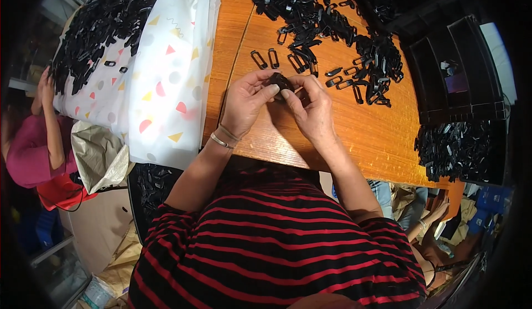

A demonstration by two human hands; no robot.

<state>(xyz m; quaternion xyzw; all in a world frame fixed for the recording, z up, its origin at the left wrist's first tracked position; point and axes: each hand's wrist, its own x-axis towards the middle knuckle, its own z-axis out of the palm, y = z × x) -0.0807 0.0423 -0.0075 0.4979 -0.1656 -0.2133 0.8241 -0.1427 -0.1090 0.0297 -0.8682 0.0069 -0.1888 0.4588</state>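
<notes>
Between my two hands is a small black plastic part point(280, 80), held over the wooden table near its front edge. My left hand point(247, 99) pinches it from one side with thumb and fingertips. From the other side, my right hand point(313, 107) closes thumb and fingers on the same part. The fingers cover much of it, so its exact shape is hard to make out. Just beyond my hands lie several black plastic loops point(272, 58), long rounded frames with open middles. More black loops point(349, 76) are scattered to the right.
A heap of black parts point(299, 15) spreads over the far wooden table point(354, 132). At right stand a black crate point(465, 71) and a black bin of parts point(460, 151). Left, a patterned cloth point(166, 87) bears another black heap point(105, 26). Co-workers' arms point(51, 109) show at both sides.
</notes>
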